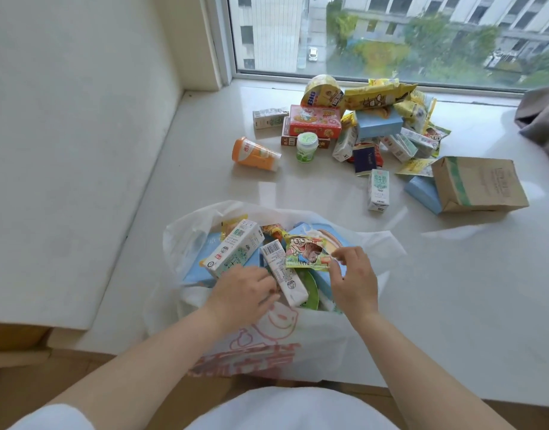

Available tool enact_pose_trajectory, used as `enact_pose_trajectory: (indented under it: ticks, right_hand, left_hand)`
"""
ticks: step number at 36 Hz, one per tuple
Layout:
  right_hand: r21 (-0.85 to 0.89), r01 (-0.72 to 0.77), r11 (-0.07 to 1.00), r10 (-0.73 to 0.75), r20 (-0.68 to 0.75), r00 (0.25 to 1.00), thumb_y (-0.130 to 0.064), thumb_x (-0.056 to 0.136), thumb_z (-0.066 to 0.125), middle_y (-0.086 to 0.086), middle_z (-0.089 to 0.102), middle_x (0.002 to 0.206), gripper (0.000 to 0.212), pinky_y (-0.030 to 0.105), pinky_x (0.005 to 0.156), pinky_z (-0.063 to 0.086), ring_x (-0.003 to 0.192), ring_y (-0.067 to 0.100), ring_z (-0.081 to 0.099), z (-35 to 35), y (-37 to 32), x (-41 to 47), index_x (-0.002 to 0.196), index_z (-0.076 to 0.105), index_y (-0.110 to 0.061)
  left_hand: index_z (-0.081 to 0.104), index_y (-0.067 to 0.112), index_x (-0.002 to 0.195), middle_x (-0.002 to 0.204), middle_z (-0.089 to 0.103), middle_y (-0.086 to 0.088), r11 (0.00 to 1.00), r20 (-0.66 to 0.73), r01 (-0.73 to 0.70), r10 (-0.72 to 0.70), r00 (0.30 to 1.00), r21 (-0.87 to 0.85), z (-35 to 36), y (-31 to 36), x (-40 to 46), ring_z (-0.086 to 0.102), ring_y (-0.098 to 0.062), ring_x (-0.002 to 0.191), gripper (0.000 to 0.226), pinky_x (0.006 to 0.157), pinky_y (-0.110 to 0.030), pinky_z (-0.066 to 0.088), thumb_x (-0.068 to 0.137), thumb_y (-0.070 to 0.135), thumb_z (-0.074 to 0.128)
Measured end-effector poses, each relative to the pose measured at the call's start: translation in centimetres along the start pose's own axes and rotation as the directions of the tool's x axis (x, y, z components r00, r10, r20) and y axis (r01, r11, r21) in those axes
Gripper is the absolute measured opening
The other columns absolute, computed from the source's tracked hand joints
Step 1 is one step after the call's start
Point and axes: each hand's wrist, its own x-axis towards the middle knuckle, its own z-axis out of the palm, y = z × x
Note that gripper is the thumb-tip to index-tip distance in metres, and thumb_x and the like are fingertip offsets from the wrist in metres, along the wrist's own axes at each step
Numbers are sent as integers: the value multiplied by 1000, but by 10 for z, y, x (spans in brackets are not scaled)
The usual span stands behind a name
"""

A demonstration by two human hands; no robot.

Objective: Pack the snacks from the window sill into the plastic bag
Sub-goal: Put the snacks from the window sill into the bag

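Plastic bag (329, 346) open, right hand (353, 280) pinching snack packet (307, 252), left hand (245, 293) gripping carton (285, 277)

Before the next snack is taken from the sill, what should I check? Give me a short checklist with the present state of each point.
1. Bag mouth open: ok.
2. Right hand free: not ok, it pinches a cartoon packet over the bag.
3. Left hand free: cannot tell, its fingers reach among the cartons in the bag.
4. Snacks left on the sill: ok, a pile remains near the window.
5. Nearest item easy to take: ok, a milk carton lies alone.
6. Room left in the bag: cannot tell, the contents already reach its rim.
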Motion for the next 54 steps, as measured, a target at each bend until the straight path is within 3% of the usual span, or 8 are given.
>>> enact_pose_trajectory:
  ticks: [5,12,20,25,28,36,41,54]
  right_hand:
    - [-147,-95,985,123,199,972,-12,93,42,9,61,88,7,38,69,41,83,34,56,-4,14,-15,88,44,-16]
    - [-311,55,949,66,364,929,-21,97,37,5,58,100,17,37,72,41,91,32,56,-9,21,-32,96,53,-15]
    - [-575,406,710,163,695,700,-36,101,23,12,62,112,47,32,77,40,104,29,57,-30,16,-49,107,62,-12]
    - [-675,404,618,136,598,790,-37,97,30,9,62,116,44,29,81,42,108,28,58,-57,1,-40,110,63,-12]
    - [-704,355,615,88,509,856,-36,96,33,7,62,117,40,28,80,40,109,27,57,-71,-8,-29,111,63,-15]
    - [-676,251,692,1,349,937,-32,93,43,4,58,114,31,30,74,41,102,28,58,-58,-21,0,116,58,-18]
    - [-647,187,739,-41,234,971,-32,92,46,5,51,118,35,34,87,40,110,26,47,-39,-23,40,123,53,-17]
    - [-796,-72,601,351,182,918,-16,90,40,7,41,137,47,35,96,34,127,25,34,6,1,131,136,43,-17]
  left_hand:
    - [44,18,123,121,48,2,980,406,180,-199,892,85,11,10,-12,51,-18,111,45,82,-31,44,91,49,45]
    - [58,20,104,105,60,0,988,528,144,-147,837,46,3,8,-13,54,-21,102,19,77,-34,42,90,28,48]
    - [58,16,102,103,55,0,995,579,-49,90,810,-86,-27,41,-56,53,-21,99,27,82,-31,41,96,34,39]
    - [49,26,84,83,42,12,990,436,21,43,899,-139,-59,61,-60,46,-10,81,56,56,-18,23,68,63,11]
    - [58,31,102,88,47,16,981,444,157,-90,891,-117,-69,62,-54,53,-9,92,57,68,-21,37,84,70,20]
    - [55,24,83,89,60,6,891,310,448,-405,860,-77,-63,20,-10,55,-18,86,42,61,-32,36,98,50,27]
    - [60,23,114,113,59,1,883,49,469,-468,882,-20,-60,-27,40,55,-22,100,28,69,-30,38,99,31,37]
    - [40,24,138,139,42,-4,814,481,503,-579,659,290,-10,-150,126,42,-26,126,47,98,-42,34,92,33,45]
